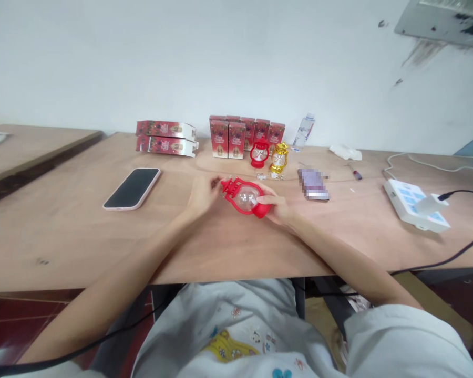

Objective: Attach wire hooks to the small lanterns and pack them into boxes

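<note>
A small red toy lantern with a clear round globe lies tilted in front of me, its cap to the left and its base to the right. My right hand grips it around the base, thumb across the globe. At the cap end, the fingers of my left hand are curled in; what they pinch there is too small to make out. Behind stand another red lantern and a gold lantern. Small clear pieces lie just before those two.
Several red printed boxes stand by the wall, with two more boxes lying stacked to their left. Around the table are a pink-edged phone, a blurred-out phone, a clear bottle, tissue, a screwdriver and a power strip.
</note>
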Action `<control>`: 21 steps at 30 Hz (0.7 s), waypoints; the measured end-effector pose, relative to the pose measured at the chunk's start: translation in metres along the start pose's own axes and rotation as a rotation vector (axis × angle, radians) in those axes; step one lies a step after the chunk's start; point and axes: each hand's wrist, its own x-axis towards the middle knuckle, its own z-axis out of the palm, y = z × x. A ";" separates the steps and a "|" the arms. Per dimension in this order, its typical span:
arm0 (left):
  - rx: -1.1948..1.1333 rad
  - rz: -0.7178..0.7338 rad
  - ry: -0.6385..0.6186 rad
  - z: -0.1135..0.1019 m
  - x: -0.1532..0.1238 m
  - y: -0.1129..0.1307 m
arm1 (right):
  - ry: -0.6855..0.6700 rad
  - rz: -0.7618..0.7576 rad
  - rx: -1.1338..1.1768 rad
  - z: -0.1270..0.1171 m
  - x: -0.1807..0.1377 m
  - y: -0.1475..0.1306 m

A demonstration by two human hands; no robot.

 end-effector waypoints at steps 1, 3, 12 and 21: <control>0.046 -0.005 -0.011 -0.001 -0.001 0.001 | 0.001 -0.005 -0.002 0.000 0.000 0.001; 0.095 -0.018 -0.025 -0.001 -0.001 0.002 | 0.010 -0.012 -0.006 0.000 0.000 0.001; -0.084 0.050 0.050 0.000 -0.001 0.004 | 0.028 -0.002 -0.009 0.003 -0.001 -0.004; -0.017 0.018 -0.111 0.002 0.002 -0.011 | -0.021 -0.021 -0.146 -0.002 -0.002 0.003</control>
